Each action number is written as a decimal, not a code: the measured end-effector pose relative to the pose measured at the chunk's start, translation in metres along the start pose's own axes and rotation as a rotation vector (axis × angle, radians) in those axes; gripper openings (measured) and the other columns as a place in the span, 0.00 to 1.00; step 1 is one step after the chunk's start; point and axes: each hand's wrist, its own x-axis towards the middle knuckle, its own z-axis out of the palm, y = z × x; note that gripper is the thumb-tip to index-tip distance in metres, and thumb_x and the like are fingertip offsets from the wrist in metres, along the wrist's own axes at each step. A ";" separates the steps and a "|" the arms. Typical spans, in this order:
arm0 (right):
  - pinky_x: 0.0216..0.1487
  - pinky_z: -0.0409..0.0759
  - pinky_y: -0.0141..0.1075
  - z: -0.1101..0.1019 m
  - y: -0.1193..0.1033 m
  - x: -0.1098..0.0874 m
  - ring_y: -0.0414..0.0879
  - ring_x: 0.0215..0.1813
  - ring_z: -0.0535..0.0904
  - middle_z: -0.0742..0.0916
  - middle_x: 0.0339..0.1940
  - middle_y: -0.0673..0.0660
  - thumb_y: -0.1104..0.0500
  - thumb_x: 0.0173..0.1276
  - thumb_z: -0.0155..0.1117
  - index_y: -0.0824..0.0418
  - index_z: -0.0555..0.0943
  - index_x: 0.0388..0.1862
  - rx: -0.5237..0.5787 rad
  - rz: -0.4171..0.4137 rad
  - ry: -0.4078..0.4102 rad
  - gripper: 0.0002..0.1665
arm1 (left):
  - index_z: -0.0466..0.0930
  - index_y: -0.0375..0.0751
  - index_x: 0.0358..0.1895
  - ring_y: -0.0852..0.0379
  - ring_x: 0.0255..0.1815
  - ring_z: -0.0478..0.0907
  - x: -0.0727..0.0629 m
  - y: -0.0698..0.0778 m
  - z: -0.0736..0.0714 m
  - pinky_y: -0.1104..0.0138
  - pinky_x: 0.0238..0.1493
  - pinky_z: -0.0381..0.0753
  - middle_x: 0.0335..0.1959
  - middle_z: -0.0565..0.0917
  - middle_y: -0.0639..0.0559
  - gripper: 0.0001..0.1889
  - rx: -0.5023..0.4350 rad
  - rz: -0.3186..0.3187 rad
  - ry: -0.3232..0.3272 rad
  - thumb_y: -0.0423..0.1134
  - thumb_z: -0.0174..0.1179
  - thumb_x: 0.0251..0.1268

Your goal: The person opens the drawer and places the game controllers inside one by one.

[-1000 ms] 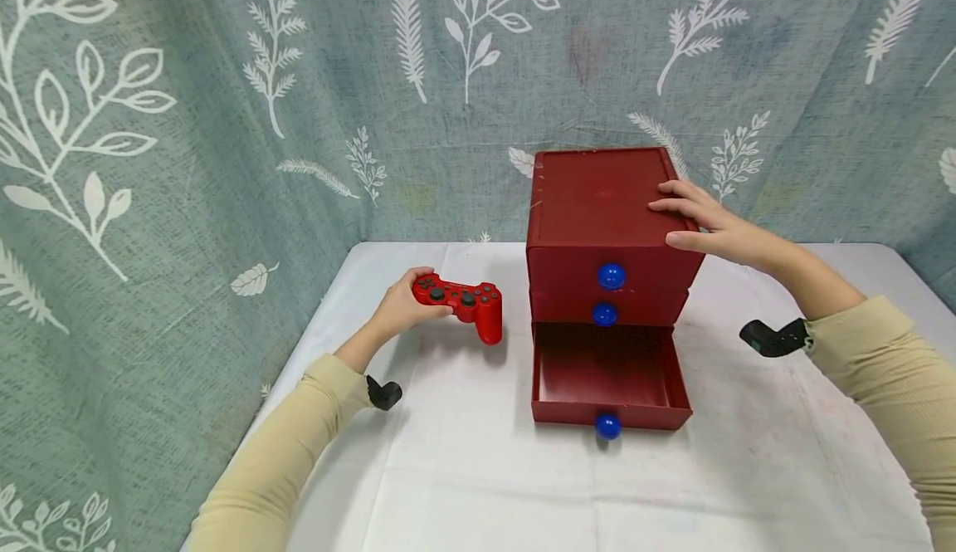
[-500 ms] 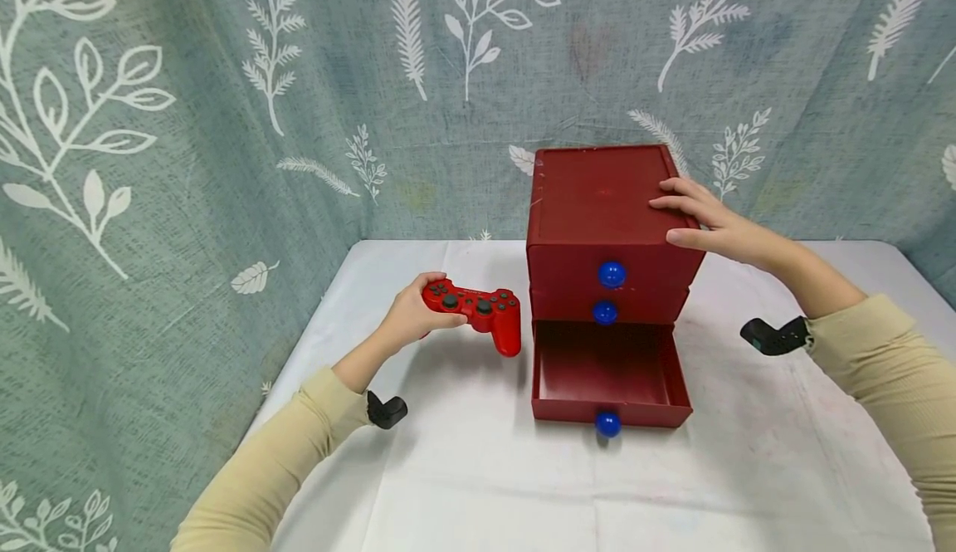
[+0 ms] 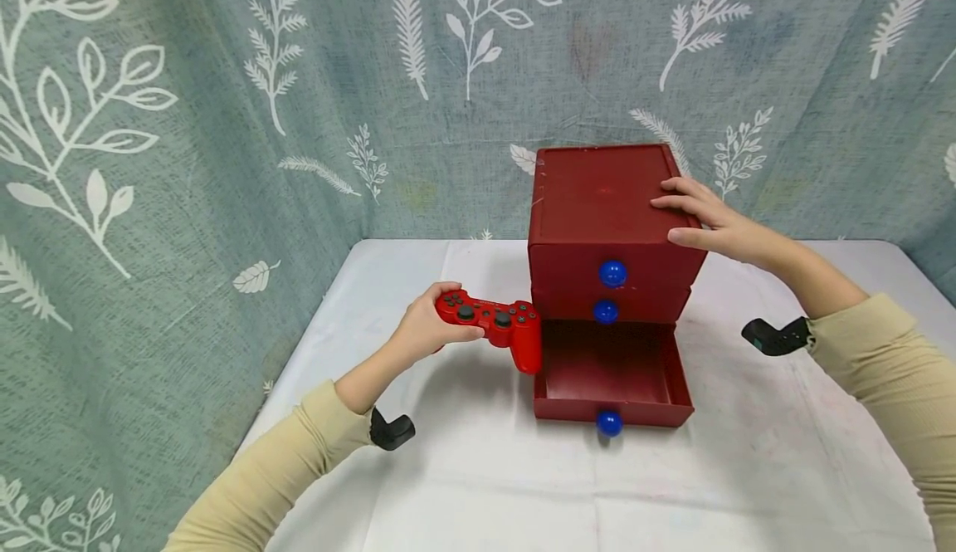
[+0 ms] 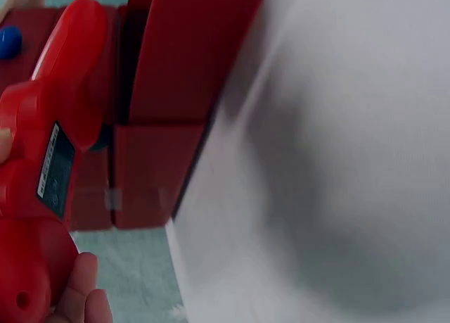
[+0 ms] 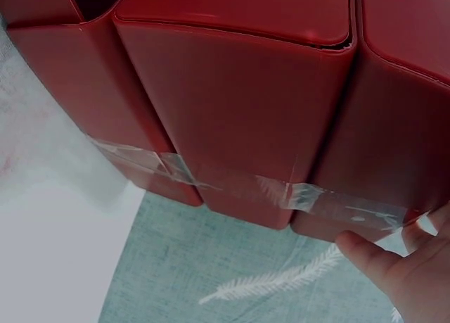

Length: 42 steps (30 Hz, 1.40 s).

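Note:
My left hand (image 3: pixel 426 328) grips the left end of a red game controller (image 3: pixel 489 317), thumb over the near side. The controller is held above the table, its right grip overlapping the left edge of the open bottom drawer (image 3: pixel 614 411) in the head view. In the left wrist view the controller's underside (image 4: pixel 56 161) shows a dark label. A dark red drawer cabinet (image 3: pixel 605 195) with blue knobs stands upright; its two upper drawers are in. My right hand (image 3: pixel 709 216) rests on the cabinet's top right edge, fingers spread. Inside the bottom drawer I see only its bare red floor.
A white cloth covers the table (image 3: pixel 463 486). Behind and to the left hangs a green-grey curtain (image 3: pixel 187 162) with white leaf prints. Clear tape (image 5: pixel 239 186) runs across the cabinet's side in the right wrist view.
My left hand has carried the controller to the right and slightly nearer, up to the open drawer's left side. The right hand and the cabinet stay where they were.

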 end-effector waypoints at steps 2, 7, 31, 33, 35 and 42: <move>0.62 0.38 0.66 0.000 0.000 0.000 0.56 0.73 0.32 0.50 0.72 0.63 0.60 0.66 0.53 0.70 0.60 0.66 -0.001 0.000 0.001 0.31 | 0.63 0.43 0.62 0.52 0.37 0.74 -0.003 0.003 0.004 0.67 0.29 0.74 0.51 0.77 0.43 0.41 -0.010 0.005 0.000 0.44 0.73 0.41; 0.62 0.39 0.66 0.000 0.000 -0.001 0.56 0.73 0.32 0.50 0.72 0.63 0.60 0.66 0.53 0.69 0.60 0.66 -0.001 0.000 0.005 0.31 | 0.63 0.39 0.62 0.51 0.47 0.76 -0.009 0.007 0.014 0.66 0.40 0.77 0.52 0.76 0.44 0.41 -0.009 0.024 0.002 0.42 0.73 0.40; 0.63 0.35 0.65 0.000 0.002 -0.002 0.56 0.73 0.30 0.50 0.72 0.65 0.59 0.66 0.53 0.70 0.60 0.66 0.002 -0.010 0.005 0.32 | 0.64 0.38 0.61 0.56 0.33 0.76 -0.016 0.020 0.044 0.67 0.29 0.76 0.43 0.80 0.47 0.41 0.103 0.074 -0.055 0.44 0.73 0.40; 0.63 0.36 0.65 0.000 0.002 -0.002 0.55 0.73 0.30 0.50 0.72 0.64 0.60 0.67 0.53 0.70 0.60 0.66 0.003 -0.005 0.004 0.32 | 0.65 0.41 0.61 0.55 0.34 0.76 -0.018 0.022 0.046 0.67 0.30 0.77 0.44 0.80 0.48 0.39 0.119 0.094 -0.085 0.43 0.73 0.42; 0.63 0.36 0.65 0.000 0.001 -0.002 0.55 0.73 0.29 0.50 0.72 0.63 0.60 0.67 0.52 0.69 0.60 0.66 0.004 -0.002 0.004 0.31 | 0.68 0.42 0.60 0.54 0.40 0.76 -0.020 0.026 0.048 0.66 0.32 0.79 0.47 0.79 0.48 0.36 0.150 0.149 -0.110 0.41 0.72 0.44; 0.63 0.37 0.65 0.001 0.000 -0.001 0.55 0.73 0.31 0.50 0.72 0.63 0.60 0.67 0.52 0.69 0.60 0.66 -0.001 0.003 0.010 0.31 | 0.71 0.41 0.57 0.50 0.45 0.75 -0.021 0.034 0.055 0.65 0.33 0.80 0.52 0.75 0.46 0.30 0.195 0.251 -0.164 0.38 0.69 0.48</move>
